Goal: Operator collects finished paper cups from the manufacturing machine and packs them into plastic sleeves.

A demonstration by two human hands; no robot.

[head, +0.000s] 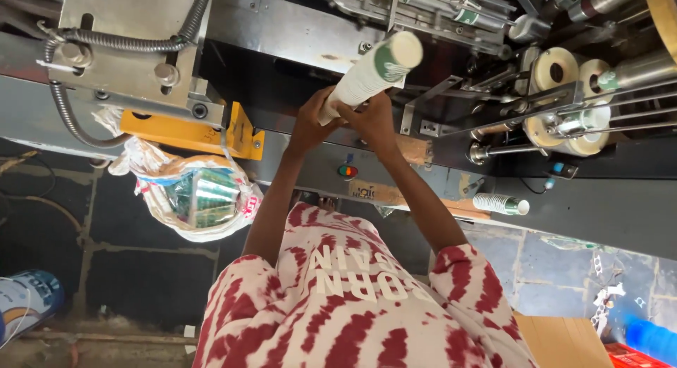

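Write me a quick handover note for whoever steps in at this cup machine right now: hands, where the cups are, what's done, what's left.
Left hand: gripping the lower end of the stack of paper cups.
Right hand: also on the stack's lower end, beside the left.
The stack is tilted, its top end up against the machine, clear of any surface.
Done: one shorter cup stack lies on the machine's ledge; a white bag hanging at the left holds more cups.
Left: the held stack has not been set down or bagged.
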